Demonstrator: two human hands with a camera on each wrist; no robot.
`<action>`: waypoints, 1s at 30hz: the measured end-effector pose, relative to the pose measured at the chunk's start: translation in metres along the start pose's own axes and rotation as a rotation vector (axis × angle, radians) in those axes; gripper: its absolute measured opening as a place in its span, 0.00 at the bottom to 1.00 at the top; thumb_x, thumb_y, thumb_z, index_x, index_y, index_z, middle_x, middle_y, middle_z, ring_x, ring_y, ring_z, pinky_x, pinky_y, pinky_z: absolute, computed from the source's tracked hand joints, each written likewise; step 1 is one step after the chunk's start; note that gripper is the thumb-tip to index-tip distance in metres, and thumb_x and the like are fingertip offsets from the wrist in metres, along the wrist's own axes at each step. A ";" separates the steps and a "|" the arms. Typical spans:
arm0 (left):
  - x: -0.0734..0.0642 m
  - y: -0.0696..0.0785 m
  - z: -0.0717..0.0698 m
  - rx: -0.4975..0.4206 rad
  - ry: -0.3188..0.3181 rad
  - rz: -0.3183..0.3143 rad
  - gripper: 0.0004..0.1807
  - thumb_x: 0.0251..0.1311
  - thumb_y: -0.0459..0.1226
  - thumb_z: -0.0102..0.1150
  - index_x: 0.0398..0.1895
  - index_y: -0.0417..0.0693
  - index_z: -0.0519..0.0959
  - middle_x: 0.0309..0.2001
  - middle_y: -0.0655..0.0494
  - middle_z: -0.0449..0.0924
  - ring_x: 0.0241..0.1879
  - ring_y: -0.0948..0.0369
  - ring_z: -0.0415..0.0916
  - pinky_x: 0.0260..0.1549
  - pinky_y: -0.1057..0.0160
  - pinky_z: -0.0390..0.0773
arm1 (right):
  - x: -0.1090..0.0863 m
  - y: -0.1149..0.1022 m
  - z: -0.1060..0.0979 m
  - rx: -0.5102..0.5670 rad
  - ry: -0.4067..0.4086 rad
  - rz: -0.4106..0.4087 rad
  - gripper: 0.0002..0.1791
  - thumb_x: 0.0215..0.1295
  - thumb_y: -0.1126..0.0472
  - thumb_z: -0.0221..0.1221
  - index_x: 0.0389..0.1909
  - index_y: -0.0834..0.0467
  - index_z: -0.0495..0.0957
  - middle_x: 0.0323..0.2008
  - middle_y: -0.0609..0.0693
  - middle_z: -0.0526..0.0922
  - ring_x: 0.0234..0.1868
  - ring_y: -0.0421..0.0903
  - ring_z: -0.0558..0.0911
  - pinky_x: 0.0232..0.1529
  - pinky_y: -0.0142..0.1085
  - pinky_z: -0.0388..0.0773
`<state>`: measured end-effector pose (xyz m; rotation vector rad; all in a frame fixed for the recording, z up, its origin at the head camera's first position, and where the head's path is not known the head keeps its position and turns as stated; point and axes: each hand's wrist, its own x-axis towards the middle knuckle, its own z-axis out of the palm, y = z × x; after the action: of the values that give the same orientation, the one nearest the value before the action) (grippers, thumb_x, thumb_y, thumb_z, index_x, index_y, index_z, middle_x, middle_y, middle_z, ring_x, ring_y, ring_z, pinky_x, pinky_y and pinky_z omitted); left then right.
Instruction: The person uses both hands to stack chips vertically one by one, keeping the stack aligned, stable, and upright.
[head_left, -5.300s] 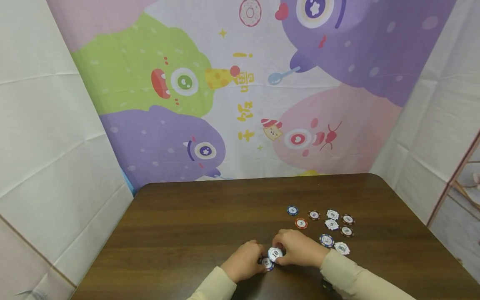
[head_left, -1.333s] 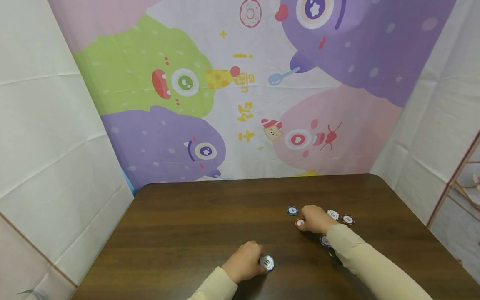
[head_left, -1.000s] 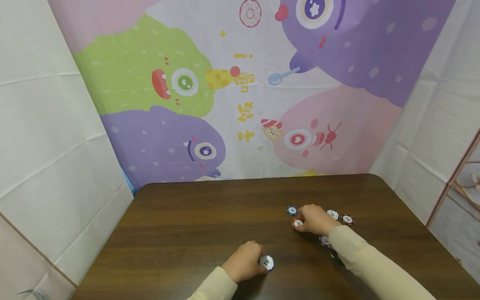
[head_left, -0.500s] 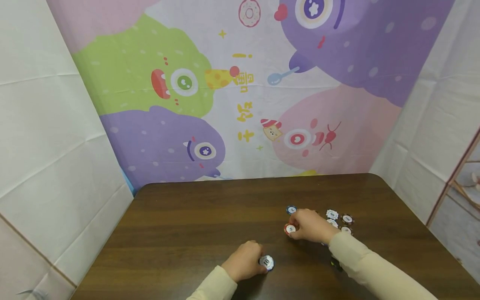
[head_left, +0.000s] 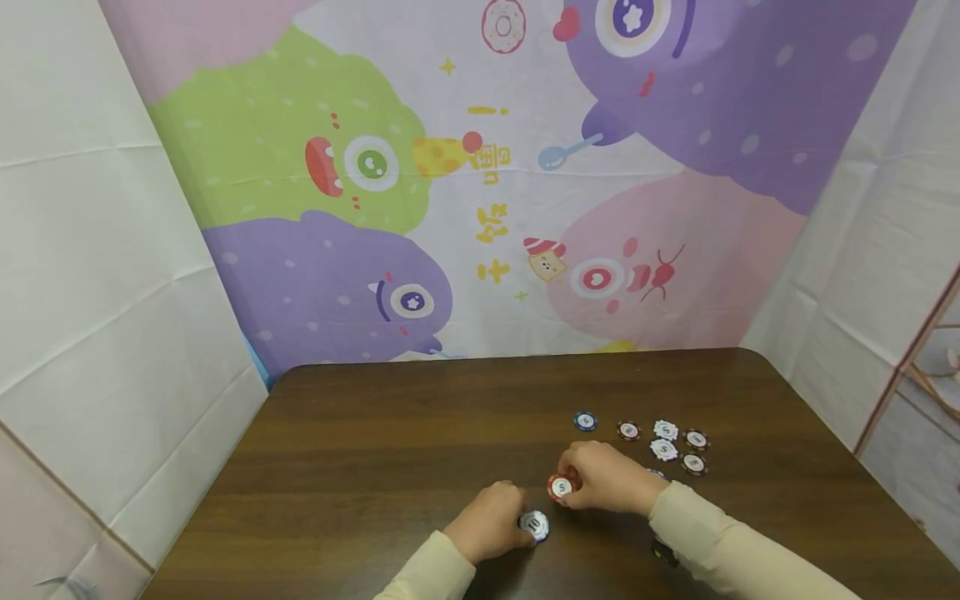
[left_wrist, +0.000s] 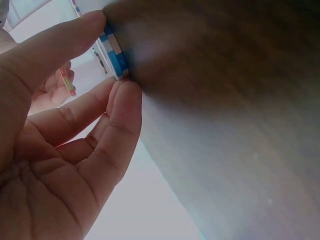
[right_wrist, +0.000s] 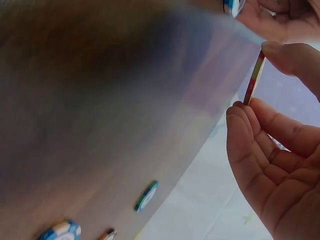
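The right hand point(head_left: 609, 479) was found grasping the red chip point(head_left: 561, 487), marked 5, between thumb and fingers, raised off the table point(head_left: 360, 433). Since the earlier frames the chip had left its place among the loose chips towards the table's far right corner and come towards the near edge; it now stood near the stack point(head_left: 535, 526), apart from it. The left hand point(head_left: 489, 521) had not shifted: thumb and fingers remained gripping the stack's sides, its top chip reading 10. The left wrist view showed more than one layer at its rim. In the inspector's judgement, the carry was nearly complete and the red chip not yet placed; a steady stack would help a level landing. Still lying loose towards the right edge were a blue chip point(head_left: 586, 421), white chips point(head_left: 663, 450) and brown chips point(head_left: 628, 430). Another, blue-rimmed chip point(head_left: 657, 474) was mostly hidden behind the right wrist.
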<state>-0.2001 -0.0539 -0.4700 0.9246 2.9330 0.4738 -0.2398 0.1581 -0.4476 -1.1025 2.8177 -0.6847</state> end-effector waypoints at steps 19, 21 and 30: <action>0.000 -0.001 -0.001 -0.060 -0.023 0.009 0.12 0.39 0.38 0.78 0.21 0.51 0.80 0.20 0.67 0.70 0.25 0.69 0.64 0.26 0.68 0.67 | 0.001 -0.021 0.026 -0.049 -0.058 -0.105 0.12 0.44 0.57 0.72 0.28 0.56 0.81 0.25 0.39 0.73 0.26 0.32 0.67 0.27 0.28 0.67; 0.000 -0.002 -0.001 -0.054 -0.013 0.013 0.13 0.39 0.38 0.78 0.19 0.51 0.79 0.19 0.67 0.69 0.25 0.69 0.64 0.25 0.68 0.67 | 0.001 -0.022 0.027 -0.056 -0.053 -0.119 0.12 0.43 0.58 0.72 0.27 0.55 0.80 0.25 0.38 0.72 0.26 0.32 0.67 0.27 0.27 0.67; 0.001 -0.002 0.000 -0.076 -0.016 0.025 0.12 0.40 0.37 0.78 0.19 0.52 0.79 0.19 0.67 0.71 0.23 0.70 0.62 0.24 0.69 0.67 | 0.005 -0.024 0.031 -0.036 -0.086 -0.131 0.09 0.45 0.59 0.71 0.26 0.53 0.80 0.24 0.37 0.71 0.25 0.32 0.66 0.27 0.28 0.66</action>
<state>-0.2019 -0.0552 -0.4705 0.9528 2.8704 0.5725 -0.2223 0.1266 -0.4648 -1.2994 2.7158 -0.5817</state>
